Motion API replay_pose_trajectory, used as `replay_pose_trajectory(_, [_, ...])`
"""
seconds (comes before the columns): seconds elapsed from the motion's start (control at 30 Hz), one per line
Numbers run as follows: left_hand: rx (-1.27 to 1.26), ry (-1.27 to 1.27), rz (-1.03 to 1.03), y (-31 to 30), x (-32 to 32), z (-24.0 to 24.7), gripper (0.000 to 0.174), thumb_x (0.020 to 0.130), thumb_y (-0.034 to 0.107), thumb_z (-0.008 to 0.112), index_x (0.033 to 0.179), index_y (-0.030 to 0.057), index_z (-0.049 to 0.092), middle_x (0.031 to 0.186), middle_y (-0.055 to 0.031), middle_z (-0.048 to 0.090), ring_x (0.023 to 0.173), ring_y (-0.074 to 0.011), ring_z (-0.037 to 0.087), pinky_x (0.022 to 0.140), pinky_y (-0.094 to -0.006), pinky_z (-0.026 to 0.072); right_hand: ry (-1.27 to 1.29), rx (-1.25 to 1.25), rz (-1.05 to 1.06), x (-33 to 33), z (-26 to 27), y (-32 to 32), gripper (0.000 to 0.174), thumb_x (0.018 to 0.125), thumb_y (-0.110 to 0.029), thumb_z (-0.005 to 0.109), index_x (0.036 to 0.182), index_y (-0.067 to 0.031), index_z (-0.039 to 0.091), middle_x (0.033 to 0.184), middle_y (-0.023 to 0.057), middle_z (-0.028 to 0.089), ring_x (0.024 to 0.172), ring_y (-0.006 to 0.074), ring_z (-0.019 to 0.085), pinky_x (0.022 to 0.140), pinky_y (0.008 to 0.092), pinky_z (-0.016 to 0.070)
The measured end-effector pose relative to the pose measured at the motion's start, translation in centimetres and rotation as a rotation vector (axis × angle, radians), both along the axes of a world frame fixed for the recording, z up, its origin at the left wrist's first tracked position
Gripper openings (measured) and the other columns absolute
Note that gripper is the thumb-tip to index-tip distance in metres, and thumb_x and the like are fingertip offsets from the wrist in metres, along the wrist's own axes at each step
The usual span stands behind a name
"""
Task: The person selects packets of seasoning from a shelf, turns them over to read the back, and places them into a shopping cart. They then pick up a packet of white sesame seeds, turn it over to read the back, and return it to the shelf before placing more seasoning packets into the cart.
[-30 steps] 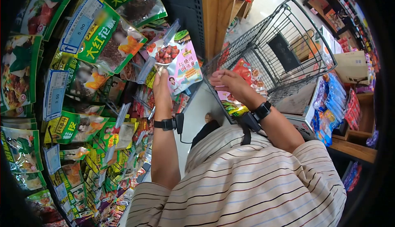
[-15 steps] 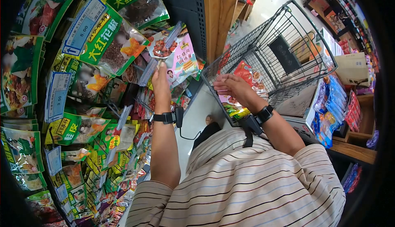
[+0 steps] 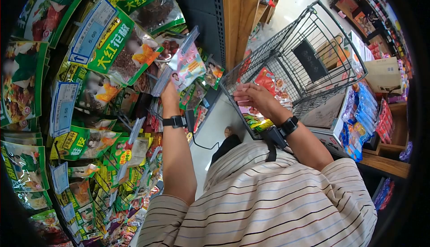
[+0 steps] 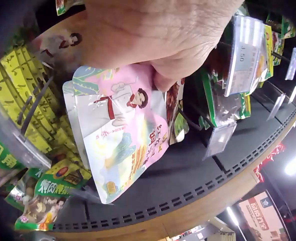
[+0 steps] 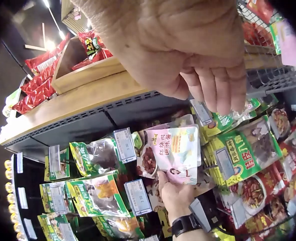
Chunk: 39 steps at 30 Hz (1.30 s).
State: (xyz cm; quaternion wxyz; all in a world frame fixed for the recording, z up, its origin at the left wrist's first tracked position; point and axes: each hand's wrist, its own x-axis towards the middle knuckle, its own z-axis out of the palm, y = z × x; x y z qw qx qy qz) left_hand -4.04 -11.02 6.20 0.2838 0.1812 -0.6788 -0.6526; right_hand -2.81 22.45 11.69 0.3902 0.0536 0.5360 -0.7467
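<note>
My left hand point(image 3: 169, 98) grips a pink and white seasoning pouch point(image 3: 189, 70) by its edge, among the hanging packets. The thumb lies across the pouch front in the right wrist view. A clear price-tag holder point(image 3: 162, 82) partly covers the pouch and fingers in the head view. Up close in the left wrist view, the pouch point(image 4: 123, 135) shows a printed figure, with another pouch edge right behind it. My right hand point(image 3: 256, 99) holds nothing; its fingers are loosely extended over the near side of the shopping cart point(image 3: 310, 61).
Green spice packets point(image 3: 118, 50) hang on hooks along the left, with price tags point(image 3: 92, 34) jutting out. A wooden post point(image 3: 239, 19) borders the rack. Inside the cart lie a red packet point(image 3: 266, 79) and others. Boxed goods point(image 3: 358, 112) stand at the right.
My left hand has moved left and towards the rack with the pouch, which now sits further behind the price-tag holder. The right hand has shifted only slightly, staying over the cart.
</note>
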Motion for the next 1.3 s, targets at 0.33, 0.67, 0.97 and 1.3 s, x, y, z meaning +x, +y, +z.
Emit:
replay_pose_trajectory(0.33, [-0.361, -0.236, 0.112, -2.1, -1.9, 0.7, 0.037, 0.099, 0.029, 0.055, 0.119, -0.0018, 0.058, 0.107, -0.014, 0.065, 0.099, -0.0253, 0.061, 0.084, -0.0352, 0.0478, 0.003, -0.006, -0.021, 0.1, -0.2, 1.1, 0.022, 0.102, -0.016, 0.047, 0.118, -0.003, 0.054, 0.117, 0.0129, 0.065, 0.108, 0.0232, 0.064, 0.097, 0.0363, 0.0513])
replay_pose_trajectory(0.67, [-0.27, -0.243, 0.067, 2.8, 4.2, -0.7, 0.044, 0.101, 0.027, 0.053, 0.132, -0.0043, 0.049, 0.123, -0.0173, 0.06, 0.114, -0.0238, 0.057, 0.098, -0.0341, 0.044, 0.001, 0.123, -0.038, -1.0, -0.6, 3.1, 0.029, 0.101, -0.02, 0.046, 0.121, -0.0007, 0.056, 0.114, 0.0132, 0.065, 0.102, 0.0222, 0.065, 0.088, 0.0348, 0.0532])
replay_pose_trajectory(0.97, [0.089, -0.452, -0.176, 11.5, 10.1, -1.7, 0.04, 0.101, 0.023, 0.053, 0.131, -0.003, 0.05, 0.124, -0.0137, 0.06, 0.111, -0.0195, 0.059, 0.098, -0.0323, 0.0444, -0.034, 0.074, -0.158, -5.5, -5.7, 9.0, 0.025, 0.101, -0.018, 0.051, 0.117, 0.0006, 0.056, 0.114, 0.0151, 0.064, 0.103, 0.0259, 0.066, 0.089, 0.038, 0.0553])
replay_pose_trajectory(1.3, [0.143, -0.68, -0.23, 17.9, 12.6, -2.4, 0.036, 0.103, 0.023, 0.048, 0.129, -0.0028, 0.052, 0.116, -0.0173, 0.065, 0.1, -0.0219, 0.066, 0.086, -0.0327, 0.0536, -0.1, 0.42, 0.17, -8.9, -18.3, 12.3, 0.027, 0.09, -0.023, 0.061, 0.105, -0.0005, 0.065, 0.097, 0.0105, 0.068, 0.083, 0.0226, 0.066, 0.075, 0.0353, 0.0555])
